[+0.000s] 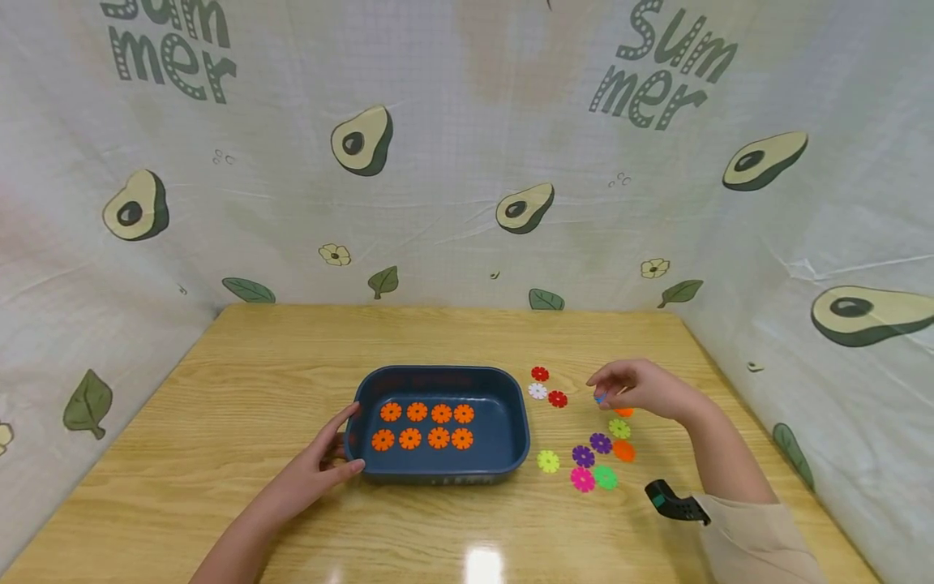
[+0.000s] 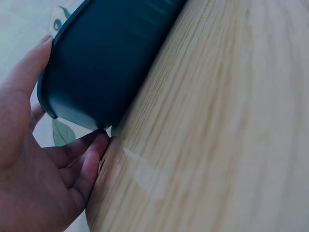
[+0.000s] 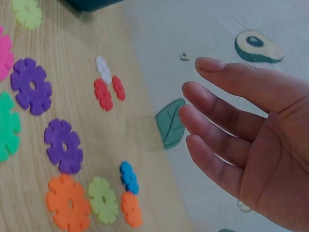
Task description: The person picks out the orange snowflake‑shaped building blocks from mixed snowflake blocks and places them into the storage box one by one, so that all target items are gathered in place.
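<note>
A dark blue plastic tray (image 1: pixel 503 422) holds two rows of orange snowflake building discs (image 1: pixel 417 412). At its left end, my left hand (image 1: pixel 317 470) grips the wall, thumb at the near corner and a finger on the rim. In the left wrist view, the left hand (image 2: pixel 43 159) has its other fingers low against the tray (image 2: pixel 106 63). My right hand (image 1: pixel 642 388) hovers, fingers loosely bent and holding nothing, over a blue disc (image 1: pixel 601 398). The right wrist view shows that blue disc (image 3: pixel 129 177) on the table, apart from the right hand (image 3: pixel 260 130).
Right of the tray lie red discs (image 1: pixel 558 399), a white disc (image 1: pixel 537 391), purple discs (image 1: pixel 583 456), a pink disc (image 1: pixel 582 479), a green disc (image 1: pixel 606 477), yellow-green discs (image 1: pixel 548 461) and orange discs (image 1: pixel 623 451). A printed curtain (image 1: pixel 438 211) stands around the wooden table (image 1: pixel 277 357).
</note>
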The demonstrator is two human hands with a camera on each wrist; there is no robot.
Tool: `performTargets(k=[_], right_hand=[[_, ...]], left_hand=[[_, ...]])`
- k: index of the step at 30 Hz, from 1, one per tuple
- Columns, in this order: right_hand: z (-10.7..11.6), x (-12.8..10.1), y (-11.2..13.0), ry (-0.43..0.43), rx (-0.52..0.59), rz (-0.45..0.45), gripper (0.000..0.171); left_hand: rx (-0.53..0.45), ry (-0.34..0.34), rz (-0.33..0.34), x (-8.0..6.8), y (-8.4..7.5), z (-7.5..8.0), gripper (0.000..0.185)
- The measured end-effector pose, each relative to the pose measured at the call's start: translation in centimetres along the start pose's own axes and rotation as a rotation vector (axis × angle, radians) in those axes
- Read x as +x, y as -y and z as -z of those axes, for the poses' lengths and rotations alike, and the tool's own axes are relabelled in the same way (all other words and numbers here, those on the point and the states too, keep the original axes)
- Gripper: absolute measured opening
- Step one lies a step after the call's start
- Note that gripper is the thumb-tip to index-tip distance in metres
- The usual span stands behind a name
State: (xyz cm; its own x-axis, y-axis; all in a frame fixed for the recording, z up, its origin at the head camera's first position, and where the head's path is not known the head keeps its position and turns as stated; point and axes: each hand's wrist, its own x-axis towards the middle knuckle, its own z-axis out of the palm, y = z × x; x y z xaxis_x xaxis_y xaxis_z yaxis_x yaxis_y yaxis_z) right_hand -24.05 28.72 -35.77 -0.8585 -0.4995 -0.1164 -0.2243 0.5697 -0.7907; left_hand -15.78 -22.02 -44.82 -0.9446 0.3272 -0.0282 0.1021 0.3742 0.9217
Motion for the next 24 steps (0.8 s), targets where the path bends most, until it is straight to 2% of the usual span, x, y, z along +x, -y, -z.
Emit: performTargets(k=[5,12,24], right_hand=[[0.2,-0.9,-1.6,-0.041,0.005,0.009,0.036],[0.1,-1.8,-4.0,-0.116,0.037,-0.023,0.036],[-0.1,-2.2,-6.8,-0.165,0.105,-0.091,0.040]], left_hand=[[0.002,-0.001,-0.004,-0.1,0.1,0.0,0.078],[-0.012,0.005,-0.014,-0.1,0.1,-0.1,0.077],[-0.012,0.008,-0.038,0.1,0.4,0.0,0.078]])
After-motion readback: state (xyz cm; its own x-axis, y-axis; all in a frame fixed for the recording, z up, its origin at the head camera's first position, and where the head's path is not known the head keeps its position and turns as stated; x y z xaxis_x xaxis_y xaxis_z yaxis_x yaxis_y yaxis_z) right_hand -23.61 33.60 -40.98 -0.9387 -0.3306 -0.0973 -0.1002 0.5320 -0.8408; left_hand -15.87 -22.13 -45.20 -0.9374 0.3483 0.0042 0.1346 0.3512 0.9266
